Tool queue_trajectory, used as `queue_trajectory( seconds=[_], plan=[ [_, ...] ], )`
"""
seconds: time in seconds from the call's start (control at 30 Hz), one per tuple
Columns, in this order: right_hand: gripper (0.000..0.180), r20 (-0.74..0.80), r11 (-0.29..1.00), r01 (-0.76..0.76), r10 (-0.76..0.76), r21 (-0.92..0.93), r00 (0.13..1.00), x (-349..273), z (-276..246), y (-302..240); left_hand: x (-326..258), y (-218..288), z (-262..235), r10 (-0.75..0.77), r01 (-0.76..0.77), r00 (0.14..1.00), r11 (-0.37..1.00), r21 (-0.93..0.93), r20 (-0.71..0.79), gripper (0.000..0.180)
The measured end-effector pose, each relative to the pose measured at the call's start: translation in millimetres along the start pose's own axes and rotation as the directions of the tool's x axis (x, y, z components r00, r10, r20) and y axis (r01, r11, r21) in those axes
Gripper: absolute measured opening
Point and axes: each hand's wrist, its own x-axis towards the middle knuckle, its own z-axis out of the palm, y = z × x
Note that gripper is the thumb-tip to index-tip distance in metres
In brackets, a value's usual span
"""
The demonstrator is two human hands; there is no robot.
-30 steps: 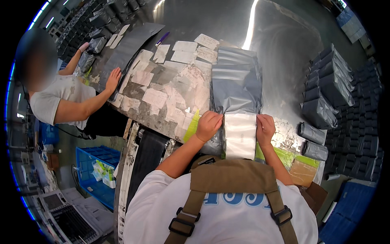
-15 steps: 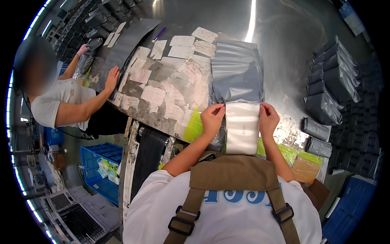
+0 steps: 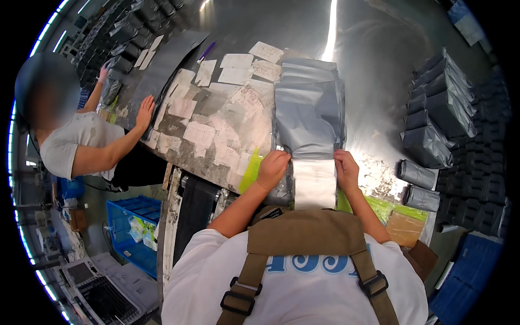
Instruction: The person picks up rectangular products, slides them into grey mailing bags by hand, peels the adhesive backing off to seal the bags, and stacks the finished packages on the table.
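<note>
A grey plastic mailing bag [image 3: 310, 122] lies on the metal table in front of me, with its mouth towards my body. The near part of a smooth white packet [image 3: 315, 184] sticks out of the mouth. My left hand [image 3: 273, 169] is closed on the bag's left edge at the opening. Opposite it, my right hand [image 3: 346, 169] pinches the right edge. More grey plastic shows under the bag at its far end; how many layers there are I cannot tell.
Paper slips [image 3: 200, 138] are stuck on the table to the left, with a purple pen [image 3: 206, 51] beyond them. Filled grey parcels [image 3: 441, 105] stand at right, near two rolled ones [image 3: 422, 199]. A co-worker [image 3: 86, 138] rests a hand on grey sheeting. A blue crate [image 3: 132, 244] stands lower left.
Both hands have drawn the bag's mouth nearer my body, so less of the white packet shows. The co-worker's far hand has shifted slightly.
</note>
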Motion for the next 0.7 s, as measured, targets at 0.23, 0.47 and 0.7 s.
queue_trajectory(
  seconds=[0.23, 0.47, 0.7],
  plan=[
    [0.052, 0.136, 0.945, -0.323, 0.328, -0.057, 0.935, 26.9, 15.3, 6.3, -3.5, -55.1, 41.6, -0.328, 0.328, 0.944, 0.944, 0.01, -0.013, 0.045],
    [0.037, 0.005, 0.883, -0.441, 0.448, -0.157, 0.894, 21.5, 5.9, -1.5, 27.5, -45.9, 43.0, -0.363, 0.342, 0.925, 0.924, 0.168, 0.115, 0.01],
    [0.012, 0.094, 0.878, -0.475, 0.479, -0.066, 0.873, -33.0, -10.6, -16.6, -40.6, 24.0, 0.2, -0.457, 0.434, 0.832, 0.889, 0.145, 0.313, 0.012]
  ],
)
